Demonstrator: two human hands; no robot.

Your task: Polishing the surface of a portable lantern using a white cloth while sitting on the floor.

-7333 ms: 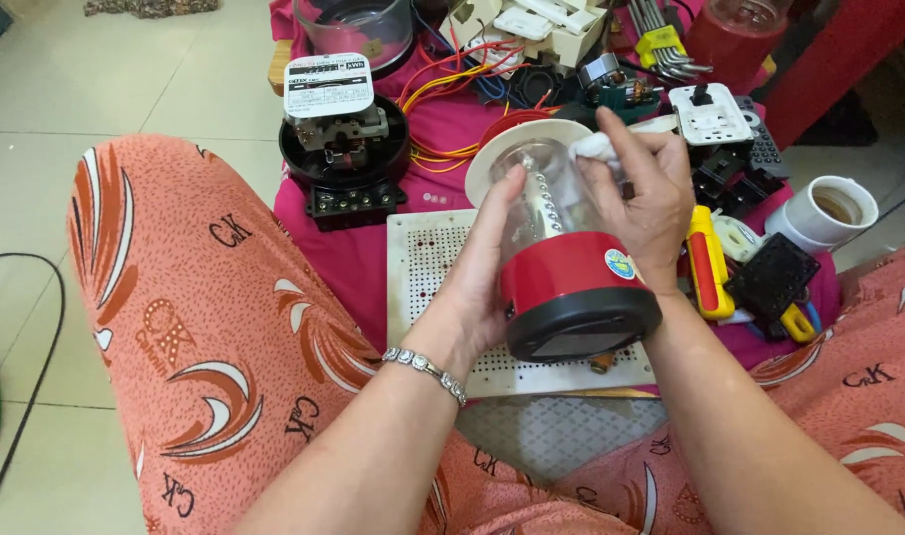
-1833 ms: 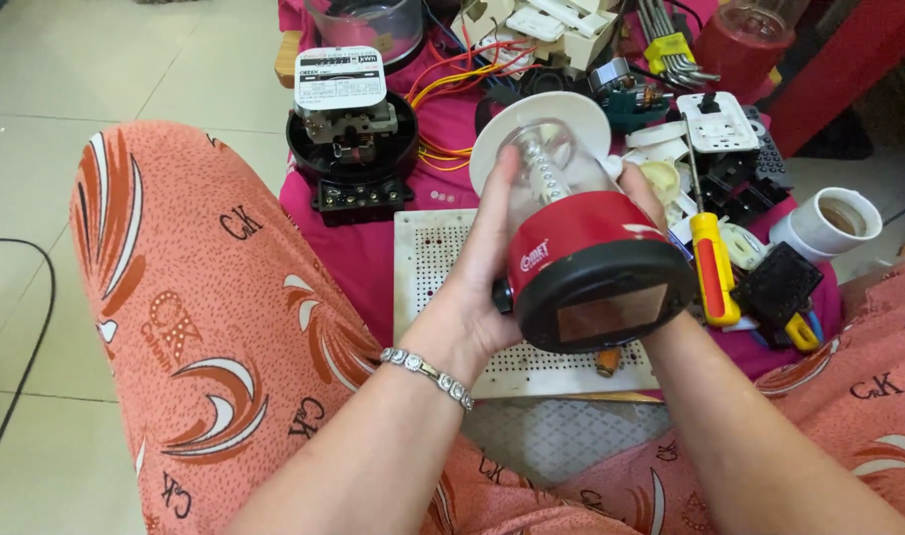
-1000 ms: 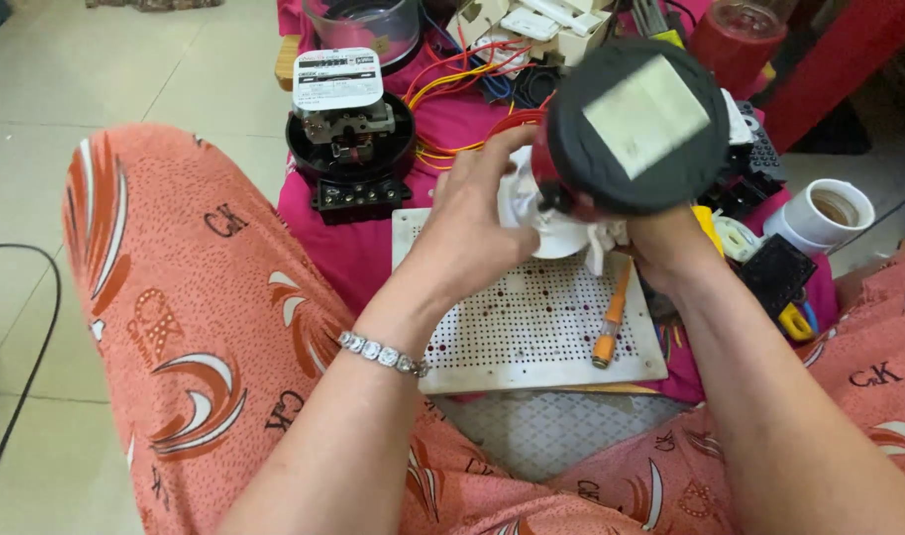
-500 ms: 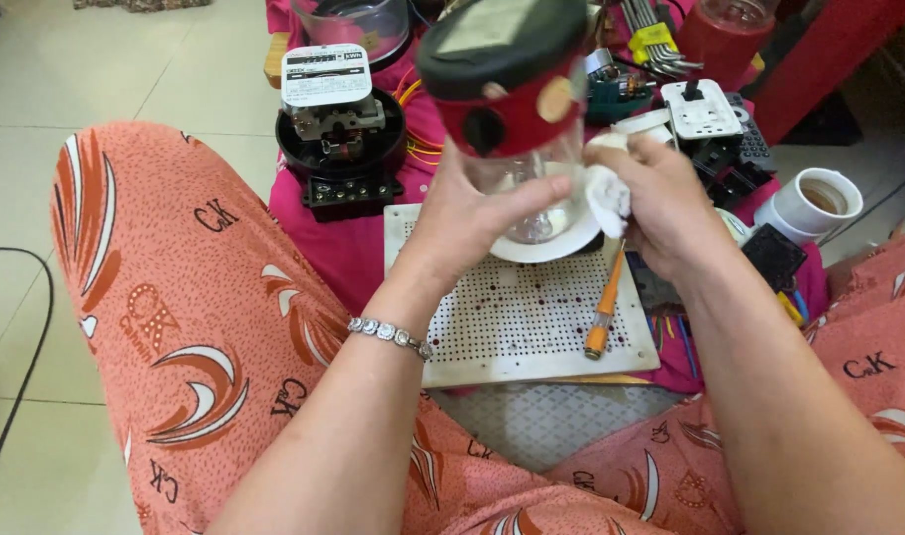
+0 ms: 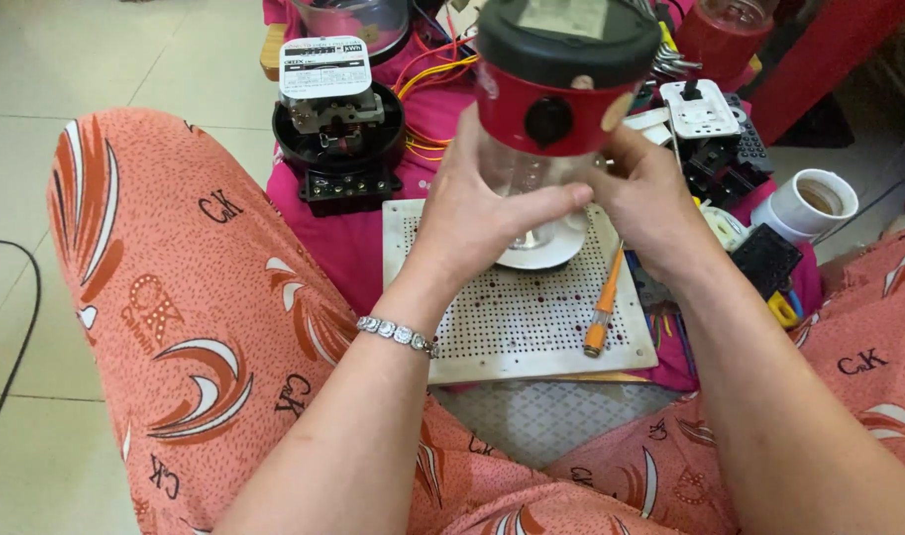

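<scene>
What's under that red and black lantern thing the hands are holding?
Under the lantern sits a white perforated board, with an orange screwdriver lying on it. The left hand and right hand cover part of the board.

I see the lantern (image 5: pixel 561 109) as glossy red plastic with a matt black cap and a clear, smooth plastic body. The perforated board (image 5: pixel 517 307) looks like matt white plastic. The screwdriver (image 5: pixel 604 302) has a smooth orange plastic handle. My wrist carries a shiny metal bracelet (image 5: pixel 395 334); the trousers (image 5: pixel 195 297) are soft printed cloth.
</scene>
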